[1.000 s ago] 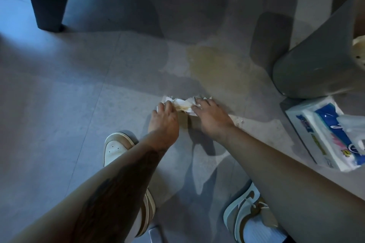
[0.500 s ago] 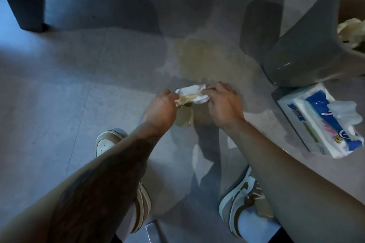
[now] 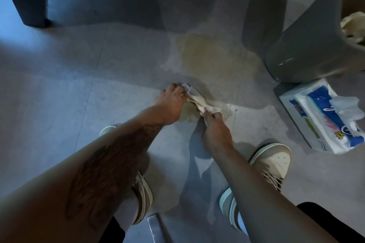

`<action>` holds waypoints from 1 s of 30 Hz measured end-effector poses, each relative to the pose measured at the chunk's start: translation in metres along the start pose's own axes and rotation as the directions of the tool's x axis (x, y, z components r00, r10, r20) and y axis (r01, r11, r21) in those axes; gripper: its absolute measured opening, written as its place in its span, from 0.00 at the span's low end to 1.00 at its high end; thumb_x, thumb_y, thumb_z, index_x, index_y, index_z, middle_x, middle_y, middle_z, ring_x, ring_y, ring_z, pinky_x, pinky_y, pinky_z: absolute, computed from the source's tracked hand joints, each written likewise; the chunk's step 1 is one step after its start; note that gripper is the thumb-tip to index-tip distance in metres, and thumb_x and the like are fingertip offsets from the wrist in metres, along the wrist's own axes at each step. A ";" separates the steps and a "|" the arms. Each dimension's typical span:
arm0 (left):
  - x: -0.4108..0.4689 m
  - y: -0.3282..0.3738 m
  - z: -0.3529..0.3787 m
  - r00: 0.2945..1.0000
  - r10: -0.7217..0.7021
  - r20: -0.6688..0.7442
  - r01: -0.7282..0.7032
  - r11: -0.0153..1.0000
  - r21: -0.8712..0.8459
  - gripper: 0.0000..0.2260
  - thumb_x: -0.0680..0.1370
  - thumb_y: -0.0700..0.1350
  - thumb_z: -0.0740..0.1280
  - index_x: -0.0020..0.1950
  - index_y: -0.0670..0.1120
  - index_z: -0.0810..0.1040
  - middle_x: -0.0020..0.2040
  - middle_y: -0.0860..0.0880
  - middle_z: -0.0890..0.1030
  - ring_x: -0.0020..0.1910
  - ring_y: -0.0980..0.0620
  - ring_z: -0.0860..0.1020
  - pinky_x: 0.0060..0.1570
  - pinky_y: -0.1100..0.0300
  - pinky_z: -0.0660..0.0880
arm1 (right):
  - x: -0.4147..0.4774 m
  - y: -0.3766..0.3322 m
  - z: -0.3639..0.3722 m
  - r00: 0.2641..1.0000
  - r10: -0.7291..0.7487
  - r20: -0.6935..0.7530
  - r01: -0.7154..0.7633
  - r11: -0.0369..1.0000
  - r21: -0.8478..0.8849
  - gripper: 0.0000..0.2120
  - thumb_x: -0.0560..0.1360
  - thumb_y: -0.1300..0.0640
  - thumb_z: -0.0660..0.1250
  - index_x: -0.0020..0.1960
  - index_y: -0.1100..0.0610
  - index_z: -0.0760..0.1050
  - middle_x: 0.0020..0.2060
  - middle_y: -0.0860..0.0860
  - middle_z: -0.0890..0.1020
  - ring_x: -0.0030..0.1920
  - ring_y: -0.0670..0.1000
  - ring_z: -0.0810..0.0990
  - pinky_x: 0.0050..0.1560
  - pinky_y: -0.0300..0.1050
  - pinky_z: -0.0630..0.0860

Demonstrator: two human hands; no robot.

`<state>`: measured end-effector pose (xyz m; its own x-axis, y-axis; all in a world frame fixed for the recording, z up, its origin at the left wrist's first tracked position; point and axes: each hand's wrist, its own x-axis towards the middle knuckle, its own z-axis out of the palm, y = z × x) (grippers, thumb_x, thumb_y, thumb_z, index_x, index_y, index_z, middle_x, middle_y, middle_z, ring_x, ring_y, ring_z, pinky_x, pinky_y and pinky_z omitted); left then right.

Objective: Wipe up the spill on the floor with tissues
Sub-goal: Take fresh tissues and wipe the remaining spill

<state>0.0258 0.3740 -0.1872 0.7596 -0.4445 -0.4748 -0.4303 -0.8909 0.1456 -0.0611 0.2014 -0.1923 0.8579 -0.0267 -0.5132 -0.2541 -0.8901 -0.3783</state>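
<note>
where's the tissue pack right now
In the head view the tissue pack lies on the floor at the right edge, just below the grey bin.

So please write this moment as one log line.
step: wiping | left hand: holds tissue | right hand: holds tissue | spill: remains | tissue pack: right

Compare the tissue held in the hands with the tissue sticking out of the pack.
The tissue in the hands is stained yellowish-brown; the tissue sticking out of the pack looks clean white. The held one is twisted and stretched between the left hand and right hand, low over the floor; the pack's one stands loose and untouched. The held one lies over the spill's near edge; the other sits off to the right. Both are thin white paper.
</note>
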 end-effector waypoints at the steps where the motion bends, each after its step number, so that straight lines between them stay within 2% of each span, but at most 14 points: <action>1: -0.001 -0.002 -0.001 1.000 -0.002 0.004 0.002 1.000 0.009 0.28 0.77 0.42 0.62 0.77 0.49 0.63 0.77 0.46 0.60 0.71 0.42 0.62 0.65 0.46 0.70 | 0.001 -0.003 0.000 1.000 -0.003 0.003 0.003 1.000 0.009 0.20 0.81 0.58 0.57 0.73 0.49 0.67 0.58 0.55 0.73 0.52 0.60 0.78 0.52 0.51 0.76; 5: -0.013 -0.011 -0.002 0.999 -0.035 0.025 0.035 0.999 -0.001 0.25 0.77 0.43 0.62 0.75 0.51 0.66 0.75 0.44 0.63 0.71 0.41 0.63 0.65 0.46 0.70 | 0.008 -0.012 -0.001 0.989 -0.151 -0.012 0.146 0.974 -0.174 0.15 0.78 0.60 0.61 0.62 0.50 0.76 0.56 0.53 0.80 0.56 0.57 0.75 0.50 0.49 0.72; 7: -0.023 -0.016 0.003 0.997 -0.075 0.022 0.075 0.997 -0.027 0.25 0.77 0.43 0.62 0.74 0.53 0.67 0.72 0.43 0.65 0.68 0.41 0.65 0.62 0.46 0.71 | 0.011 -0.012 -0.001 0.985 -0.175 0.005 0.173 0.970 -0.171 0.11 0.78 0.58 0.63 0.58 0.49 0.78 0.54 0.51 0.80 0.53 0.56 0.75 0.46 0.48 0.71; 10: -0.038 -0.017 0.014 0.992 -0.123 0.010 0.124 0.990 -0.073 0.25 0.76 0.42 0.61 0.74 0.53 0.67 0.67 0.44 0.70 0.62 0.42 0.69 0.57 0.47 0.73 | 0.014 -0.016 0.002 0.992 -0.129 0.007 0.129 0.990 -0.064 0.10 0.76 0.59 0.64 0.55 0.50 0.79 0.52 0.51 0.80 0.51 0.56 0.77 0.45 0.46 0.72; 13: -0.051 -0.007 0.027 0.986 -0.169 0.009 0.169 0.981 -0.092 0.26 0.75 0.42 0.60 0.74 0.49 0.65 0.66 0.44 0.71 0.59 0.42 0.70 0.55 0.48 0.73 | 0.015 -0.026 0.010 0.999 -0.042 0.002 0.042 0.999 0.006 0.11 0.77 0.59 0.63 0.57 0.53 0.79 0.52 0.55 0.81 0.52 0.58 0.79 0.49 0.47 0.76; 16: -0.063 0.007 0.036 0.972 -0.233 -0.019 0.230 0.967 -0.112 0.25 0.74 0.42 0.59 0.73 0.47 0.66 0.64 0.44 0.71 0.56 0.42 0.70 0.53 0.48 0.74 | 0.012 -0.037 0.018 0.998 0.061 -0.035 -0.055 0.987 0.150 0.11 0.77 0.57 0.62 0.57 0.55 0.79 0.51 0.55 0.82 0.52 0.58 0.80 0.52 0.49 0.77; 19: -0.074 0.022 0.043 0.962 -0.269 -0.043 0.261 0.957 -0.128 0.25 0.74 0.43 0.60 0.72 0.46 0.67 0.64 0.43 0.68 0.57 0.42 0.69 0.53 0.49 0.72 | 0.008 -0.044 0.023 0.990 0.129 -0.059 -0.111 0.964 0.243 0.08 0.77 0.57 0.61 0.49 0.56 0.79 0.45 0.55 0.82 0.46 0.57 0.80 0.44 0.45 0.75; 22: -0.083 0.037 0.052 0.958 -0.287 -0.022 0.276 0.937 -0.214 0.27 0.74 0.45 0.62 0.73 0.45 0.65 0.65 0.44 0.70 0.59 0.43 0.69 0.56 0.50 0.72 | 0.005 -0.048 0.023 0.987 0.150 -0.054 -0.128 0.948 0.290 0.06 0.76 0.58 0.63 0.43 0.57 0.77 0.40 0.55 0.82 0.41 0.56 0.78 0.39 0.42 0.69; 25: -0.090 0.049 0.058 0.939 -0.332 -0.093 0.284 0.897 -0.339 0.23 0.74 0.45 0.62 0.69 0.45 0.70 0.63 0.45 0.75 0.60 0.44 0.71 0.58 0.50 0.71 | 0.005 -0.052 0.019 0.987 0.161 -0.028 -0.145 0.940 0.309 0.05 0.74 0.58 0.64 0.39 0.56 0.74 0.36 0.54 0.80 0.38 0.55 0.75 0.39 0.43 0.67; 27: -0.090 0.054 0.060 0.933 -0.333 -0.136 0.249 0.871 -0.423 0.19 0.75 0.46 0.58 0.64 0.45 0.74 0.60 0.47 0.78 0.60 0.44 0.72 0.59 0.51 0.70 | 0.006 -0.055 0.019 0.987 0.160 -0.011 -0.150 0.947 0.285 0.07 0.72 0.55 0.65 0.36 0.55 0.71 0.35 0.51 0.78 0.38 0.55 0.76 0.38 0.46 0.70; 30: -0.088 0.058 0.066 0.947 -0.276 -0.165 0.172 0.868 -0.466 0.22 0.74 0.49 0.54 0.64 0.45 0.77 0.57 0.49 0.80 0.58 0.47 0.73 0.60 0.52 0.71 | 0.009 -0.059 0.019 0.987 0.162 -0.010 -0.155 0.959 0.236 0.11 0.72 0.47 0.67 0.40 0.55 0.76 0.39 0.50 0.82 0.42 0.55 0.80 0.44 0.50 0.78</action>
<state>-0.0983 0.3676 -0.1947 0.9186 -0.1904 -0.3463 -0.0156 -0.8931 0.4496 -0.0470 0.2624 -0.1895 0.8096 -0.1748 -0.5603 -0.4823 -0.7421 -0.4655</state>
